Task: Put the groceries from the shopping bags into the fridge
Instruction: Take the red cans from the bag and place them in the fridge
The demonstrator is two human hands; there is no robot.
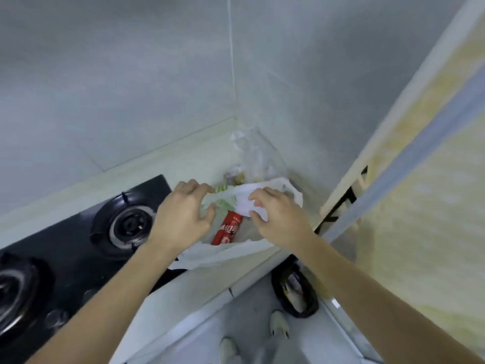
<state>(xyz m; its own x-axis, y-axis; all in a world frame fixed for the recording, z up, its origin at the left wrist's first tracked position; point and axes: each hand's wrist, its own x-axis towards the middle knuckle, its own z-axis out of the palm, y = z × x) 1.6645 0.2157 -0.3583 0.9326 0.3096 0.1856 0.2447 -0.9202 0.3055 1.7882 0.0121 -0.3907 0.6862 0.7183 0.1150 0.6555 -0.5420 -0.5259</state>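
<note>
A white plastic shopping bag (223, 254) with green print lies on the pale counter in the corner, its mouth pulled open. Inside it lie red soda cans (227, 228) on their sides. My left hand (183, 215) grips the bag's left rim with curled fingers. My right hand (278, 215) pinches the bag's right rim between thumb and fingers. A clear plastic bag (252, 156) with brownish items stands behind it against the wall corner.
A black gas hob (78, 248) with two burners fills the counter to the left, touching the bag's edge. A pale door or fridge side (420, 179) rises on the right. On the floor below stands a black-lined bin (295, 290); my feet show beside it.
</note>
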